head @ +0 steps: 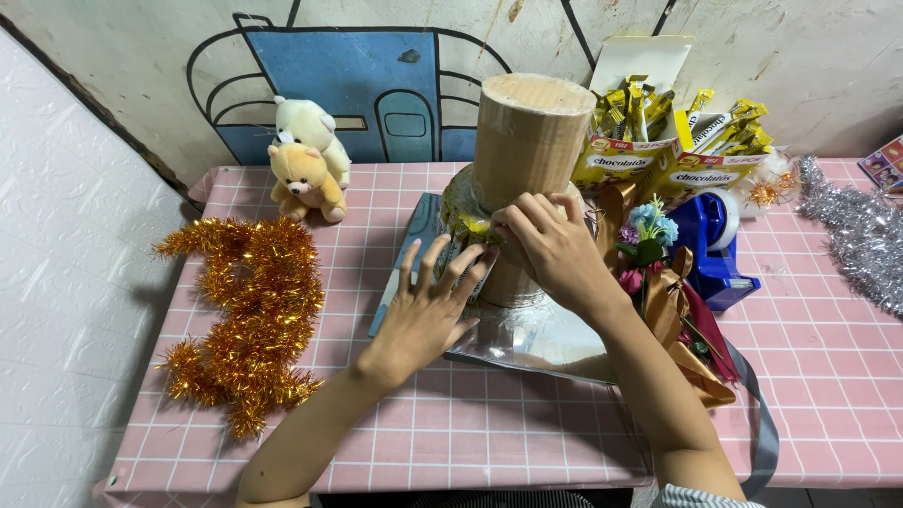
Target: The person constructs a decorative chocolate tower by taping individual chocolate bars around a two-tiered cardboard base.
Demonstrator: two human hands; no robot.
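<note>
While both your hands are pressed to the lower tier of the tall cardboard cylinder tower (529,141), the work reads as part done, approx. a first section only. Your left hand (425,315) lies flat w/ fingers spread against a row of yellow-wrapped bars (463,229) standing upright round the wider base tier; it presses, not clenched, nothing enclosed. Your right hand (555,249) curls over the same spot at the foot of the upper cylinder, fingertips touching the bar tops; whether it pinches a bar or tape I cannot tell. Done, by my judgement: tower stands upright on a silver foil board (536,343) at table centre, some bars fixed on the left of the base. Left: upper cylinder is bare cardboard, no wrapping or trim visible; far side of base hidden. Containers: two open yellow cartons (658,165) behind the tower, lids up, well stocked w/ yellow stick-shaped sachets standing on end; stock not short. Blue tape dispenser (715,245) sits just right of the tower, roll loaded. Bouquet of small artificial flowers w/ gold and dark-red ribbon (673,301) lies beside your right forearm. Orange tinsel (249,315) lies well apart at left, silver tinsel (861,235) at far right, two plush bears (306,160) at rear left, all unused on the pink checked tablecloth (451,433).
</note>
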